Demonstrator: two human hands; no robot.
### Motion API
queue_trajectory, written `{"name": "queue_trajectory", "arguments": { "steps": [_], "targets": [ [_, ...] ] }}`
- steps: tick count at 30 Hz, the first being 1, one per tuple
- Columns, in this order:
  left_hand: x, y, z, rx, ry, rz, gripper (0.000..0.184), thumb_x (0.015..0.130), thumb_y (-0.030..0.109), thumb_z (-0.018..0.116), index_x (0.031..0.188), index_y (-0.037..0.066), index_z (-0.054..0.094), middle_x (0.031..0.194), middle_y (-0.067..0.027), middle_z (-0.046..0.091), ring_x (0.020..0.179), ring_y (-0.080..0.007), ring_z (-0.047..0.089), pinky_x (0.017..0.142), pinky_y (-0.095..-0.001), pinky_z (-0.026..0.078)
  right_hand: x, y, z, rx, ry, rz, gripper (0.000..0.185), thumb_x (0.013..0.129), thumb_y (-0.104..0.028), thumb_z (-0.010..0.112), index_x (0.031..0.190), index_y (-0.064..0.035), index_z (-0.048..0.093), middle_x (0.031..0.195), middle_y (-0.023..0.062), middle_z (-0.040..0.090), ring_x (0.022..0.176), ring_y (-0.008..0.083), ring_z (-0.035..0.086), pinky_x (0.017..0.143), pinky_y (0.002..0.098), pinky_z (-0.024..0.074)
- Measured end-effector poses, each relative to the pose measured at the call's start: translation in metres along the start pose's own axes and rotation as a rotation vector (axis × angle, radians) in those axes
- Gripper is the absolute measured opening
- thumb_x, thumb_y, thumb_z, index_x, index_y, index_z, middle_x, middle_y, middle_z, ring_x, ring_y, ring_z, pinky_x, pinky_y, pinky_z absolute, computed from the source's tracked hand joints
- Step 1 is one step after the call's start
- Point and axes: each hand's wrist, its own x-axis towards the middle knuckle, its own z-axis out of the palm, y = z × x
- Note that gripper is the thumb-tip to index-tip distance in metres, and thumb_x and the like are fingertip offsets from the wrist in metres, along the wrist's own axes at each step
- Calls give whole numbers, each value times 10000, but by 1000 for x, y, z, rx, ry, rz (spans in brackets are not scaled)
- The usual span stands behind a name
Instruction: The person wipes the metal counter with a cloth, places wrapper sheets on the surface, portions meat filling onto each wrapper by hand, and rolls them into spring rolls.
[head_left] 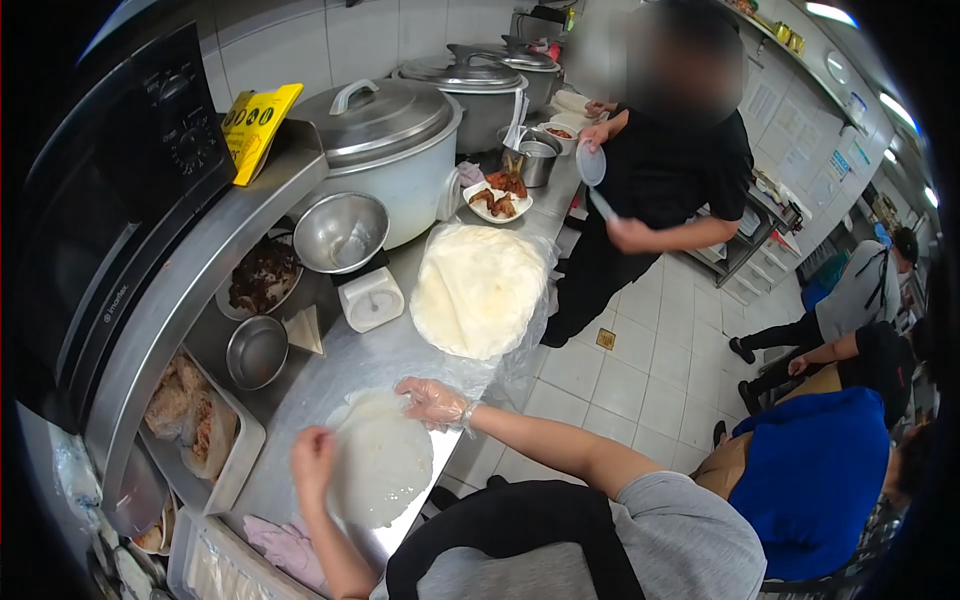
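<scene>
A thin, translucent white round sheet (385,465) lies on the steel counter in front of me, with small wet-looking spots near its lower edge. At its left side is my left hand (313,457), bare and a little blurred, its fingers curled in; anything in them is hidden. My right hand (432,402), in a clear plastic glove, is at the sheet's upper right edge with its fingers apart. Beyond it, a pile of pale, floppy round sheets (480,290) rests on clear plastic.
Behind the pile stand a kitchen scale (372,300), a metal bowl (342,232), a large lidded pot (385,165) and a plate of browned meat (499,202). At left are a metal cup (257,352) and a tray (245,450). A co-worker (665,150) holds a lid beside the counter.
</scene>
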Motion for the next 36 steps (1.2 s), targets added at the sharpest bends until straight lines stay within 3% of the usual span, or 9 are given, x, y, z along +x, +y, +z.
{"name": "queue_trajectory", "arguments": {
  "steps": [2, 6, 9, 12, 21, 26, 30, 32, 36],
  "targets": [
    [0, 11, 31, -146, -278, -12, 184, 796, 75, 655, 959, -11, 657, 807, -104, 639, 703, -178, 609, 662, -302, 494, 0, 4, -1, 0, 5, -47, 448, 856, -90, 646, 1266, -69, 466, 694, 19, 513, 476, 112, 533, 379, 275, 428],
    [3, 23, 31, 57, -295, -116, 292, 768, 134, 696, 1025, 3, 648, 946, -154, 645, 846, -296, 618, 781, -373, 495, 1, 4, -2, -59, 26, -89, 447, 859, -103, 650, 1266, -77, 466, 710, 19, 523, 477, 112, 532, 388, 272, 429],
    [1, 9, 10, 206, 46, -24, 444, 750, 129, 705, 1162, 8, 592, 1256, -204, 530, 1173, -382, 475, 999, -432, 381, 0, 0, -1, -31, -1, -20, 457, 858, -113, 656, 1270, -79, 461, 703, 21, 527, 482, 110, 530, 402, 272, 432],
    [4, -8, 2, 285, 183, 8, 484, 756, 112, 694, 1207, -5, 562, 1280, -213, 518, 1193, -386, 469, 1015, -438, 375, -1, -3, -1, -9, 39, -66, 469, 826, -94, 661, 1248, -36, 465, 722, 57, 565, 484, 138, 555, 385, 295, 434],
    [22, 29, 33, 317, -106, 63, 613, 769, 156, 711, 1313, -6, 479, 1352, -234, 466, 1272, -387, 406, 1065, -436, 334, -1, 10, 4, 129, 43, -69, 478, 850, -136, 672, 1265, -39, 457, 754, 58, 553, 533, 124, 555, 451, 281, 452],
    [0, 46, 22, 204, -105, 116, 572, 768, 172, 715, 1281, 13, 518, 1345, -216, 477, 1261, -382, 425, 1057, -434, 346, 11, 38, -2, -422, 310, -480, 389, 841, -261, 664, 1149, -44, 568, 879, 134, 650, 698, 265, 626, 683, 375, 511],
    [-34, 43, 35, 206, -88, 69, 536, 767, 166, 710, 1255, 21, 542, 1338, -212, 485, 1250, -381, 437, 1050, -431, 356, -59, 4, -23, -444, 346, -568, 321, 846, -301, 655, 1043, -53, 607, 854, 135, 662, 752, 310, 613, 744, 382, 499],
    [-51, 52, 47, 183, -102, 51, 524, 765, 161, 707, 1244, 20, 550, 1332, -215, 490, 1247, -379, 441, 1047, -430, 362, -96, -10, -36, -234, 200, -372, 256, 897, -268, 628, 964, -24, 595, 761, 40, 589, 659, 124, 563, 592, 302, 473],
    [-75, 87, 81, 149, -114, 103, 490, 757, 162, 709, 1203, 12, 574, 1293, -218, 525, 1231, -371, 468, 1048, -421, 364, -135, 20, -52, -17, 197, -216, 201, 913, -248, 616, 861, -56, 589, 707, -5, 549, 613, 88, 506, 548, 269, 441]
  ]
}}
